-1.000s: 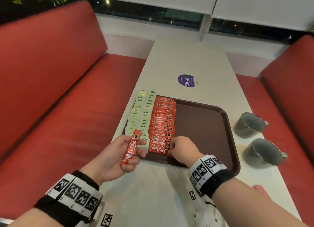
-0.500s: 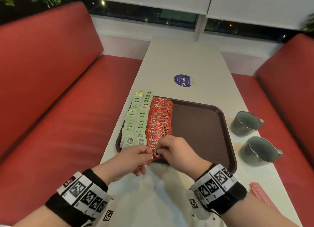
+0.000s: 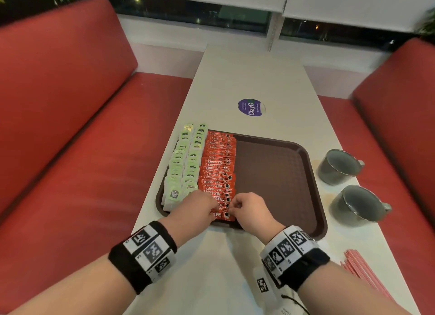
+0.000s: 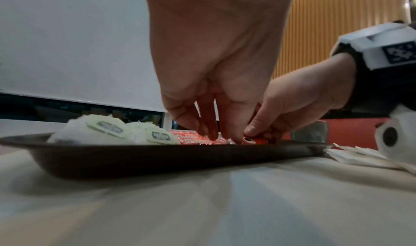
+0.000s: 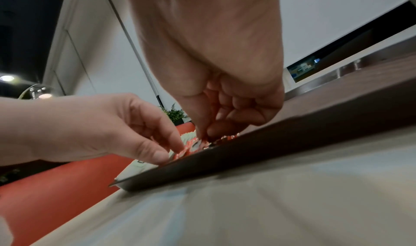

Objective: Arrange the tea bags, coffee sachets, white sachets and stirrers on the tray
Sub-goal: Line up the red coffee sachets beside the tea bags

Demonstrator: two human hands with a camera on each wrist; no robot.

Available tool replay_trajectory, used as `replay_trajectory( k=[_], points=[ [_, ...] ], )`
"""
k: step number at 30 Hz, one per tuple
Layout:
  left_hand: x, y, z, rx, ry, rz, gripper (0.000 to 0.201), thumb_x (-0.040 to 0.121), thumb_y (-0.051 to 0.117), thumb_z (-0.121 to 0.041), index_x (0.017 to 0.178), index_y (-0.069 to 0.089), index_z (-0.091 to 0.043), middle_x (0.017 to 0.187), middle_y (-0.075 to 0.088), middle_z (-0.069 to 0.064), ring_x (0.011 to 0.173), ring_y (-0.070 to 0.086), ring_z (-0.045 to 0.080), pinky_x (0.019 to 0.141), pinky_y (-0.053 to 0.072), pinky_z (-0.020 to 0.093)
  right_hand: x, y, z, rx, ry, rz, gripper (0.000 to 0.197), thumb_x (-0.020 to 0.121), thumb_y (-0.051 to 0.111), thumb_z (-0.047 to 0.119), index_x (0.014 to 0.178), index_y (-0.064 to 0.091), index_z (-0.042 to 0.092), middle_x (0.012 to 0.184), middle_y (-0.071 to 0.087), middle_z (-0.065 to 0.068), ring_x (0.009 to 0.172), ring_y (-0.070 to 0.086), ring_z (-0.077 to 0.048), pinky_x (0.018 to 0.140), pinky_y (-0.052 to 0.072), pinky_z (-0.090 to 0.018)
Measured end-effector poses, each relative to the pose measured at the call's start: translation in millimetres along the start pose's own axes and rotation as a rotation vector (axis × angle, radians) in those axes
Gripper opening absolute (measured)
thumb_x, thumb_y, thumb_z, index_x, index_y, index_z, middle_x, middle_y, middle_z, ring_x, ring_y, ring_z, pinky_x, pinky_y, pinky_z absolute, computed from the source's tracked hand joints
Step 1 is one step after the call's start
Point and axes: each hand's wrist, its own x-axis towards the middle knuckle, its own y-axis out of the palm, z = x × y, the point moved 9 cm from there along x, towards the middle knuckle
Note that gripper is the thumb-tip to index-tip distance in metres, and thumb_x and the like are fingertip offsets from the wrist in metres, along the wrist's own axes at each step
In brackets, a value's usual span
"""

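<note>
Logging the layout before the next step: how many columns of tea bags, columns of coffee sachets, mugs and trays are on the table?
Tea bag columns: 2
Coffee sachet columns: 1
Mugs: 2
Tray: 1
Total: 6

Head view: the left hand (image 3: 196, 205) is covering the left end of the nearest coffee sachet (image 3: 222, 214), and both hands' fingertips are lying hidden beneath their knuckles. The stirrers (image 3: 363, 268) are running off the right edge. Wrist views: the surface (image 4: 202, 205) is blurring, and the white sachets (image 4: 360, 157) are being cut off by a wrist camera.
</note>
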Motion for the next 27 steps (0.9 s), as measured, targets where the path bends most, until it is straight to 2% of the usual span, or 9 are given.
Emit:
replay_trajectory(
  k=[3, 4, 6, 9, 13, 16, 18, 23, 27],
  points=[
    [3.2, 5.4, -0.9, 0.091, -0.005, 0.017, 0.021, 0.092, 0.049, -0.015, 0.101, 0.067, -0.013, 0.107, 0.064, 0.006, 0.099, 0.055, 0.024, 0.083, 0.046, 0.03, 4.3, -5.8, 5.9, -0.057, -0.012, -0.027, 0.005, 0.088, 0.06, 0.015, 0.09, 0.065, 0.015, 0.087, 0.062, 0.001, 0.077, 0.055, -0.013, 0.063, 0.042, -0.021],
    [3.9, 6.0, 0.3, 0.098, -0.008, 0.012, 0.02, 0.092, 0.048, -0.013, 0.099, 0.067, -0.013, 0.106, 0.063, 0.007, 0.097, 0.056, 0.024, 0.081, 0.045, 0.03, 7.0, -13.5, 9.5, -0.044, -0.024, -0.062, 0.011, 0.09, 0.059, 0.018, 0.098, 0.065, 0.015, 0.095, 0.063, 0.001, 0.082, 0.055, -0.012, 0.07, 0.043, -0.022],
    [4.8, 6.7, 2.0, 0.093, -0.012, -0.003, 0.019, 0.092, 0.048, -0.012, 0.099, 0.066, -0.012, 0.105, 0.063, 0.007, 0.095, 0.057, 0.024, 0.079, 0.044, 0.028, 13.9, -31.2, 16.2, 0.077, -0.024, -0.116, 0.025, 0.094, 0.054, 0.025, 0.116, 0.061, 0.014, 0.107, 0.062, 0.002, 0.093, 0.054, -0.011, 0.08, 0.042, -0.022],
    [6.2, 5.4, 4.1, 0.052, -0.032, -0.025, 0.02, 0.093, 0.048, -0.016, 0.1, 0.066, -0.012, 0.105, 0.063, 0.007, 0.094, 0.057, 0.022, 0.078, 0.045, 0.028, 27.6, -37.6, 18.8, 0.389, 0.062, -0.07, 0.039, 0.099, 0.045, 0.033, 0.13, 0.051, 0.013, 0.122, 0.06, 0.0, 0.101, 0.054, -0.011, 0.087, 0.042, -0.027],
    [9.3, -6.9, 8.6, -0.001, -0.044, -0.091, 0.025, 0.094, 0.05, -0.023, 0.112, 0.065, -0.014, 0.113, 0.061, 0.004, 0.106, 0.053, 0.021, 0.092, 0.045, 0.032, 43.2, -27.2, 21.6, 0.422, 0.085, 0.01, 0.04, 0.1, 0.037, 0.04, 0.122, 0.057, 0.013, 0.12, 0.063, -0.002, 0.108, 0.058, -0.017, 0.101, 0.043, -0.039],
    [13.4, -17.3, 13.0, -0.045, -0.057, -0.123, 0.027, 0.094, 0.052, -0.022, 0.118, 0.062, -0.012, 0.118, 0.059, 0.004, 0.11, 0.051, 0.02, 0.096, 0.044, 0.032, 46.7, -20.8, 22.6, 0.321, 0.086, 0.039, 0.037, 0.101, 0.035, 0.039, 0.089, 0.06, 0.015, 0.102, 0.066, -0.004, 0.097, 0.062, -0.02, 0.092, 0.046, -0.036],
    [17.5, -24.6, 11.7, -0.074, -0.06, -0.138, 0.03, 0.095, 0.051, -0.02, 0.123, 0.059, -0.011, 0.123, 0.058, 0.004, 0.112, 0.052, 0.019, 0.098, 0.043, 0.031, 46.6, -21.7, 22.3, 0.242, 0.09, 0.031, 0.043, 0.101, 0.033, 0.039, 0.079, 0.06, 0.013, 0.099, 0.068, -0.01, 0.094, 0.062, -0.025, 0.087, 0.046, -0.036],
    [38.5, -32.3, -5.5, -0.08, -0.039, -0.103, 0.036, 0.097, 0.046, -0.016, 0.132, 0.049, -0.011, 0.131, 0.053, 0.006, 0.119, 0.049, 0.021, 0.102, 0.039, 0.03, 52.9, -41.8, 27.6, 0.257, 0.063, -0.059, 0.047, 0.103, 0.028, 0.035, 0.113, 0.062, 0.004, 0.118, 0.062, -0.011, 0.111, 0.055, -0.026, 0.093, 0.039, -0.033],
    [59.8, -27.6, -11.5, -0.035, -0.081, -0.028, 0.049, 0.096, 0.045, -0.015, 0.143, 0.033, -0.005, 0.143, 0.038, 0.011, 0.131, 0.038, 0.024, 0.113, 0.029, 0.033, 62.2, -38.1, 32.7, 0.332, 0.071, -0.003, 0.049, 0.104, 0.026, 0.037, 0.124, 0.057, 0.005, 0.13, 0.057, -0.013, 0.119, 0.052, -0.027, 0.103, 0.038, -0.035]
  ],
)
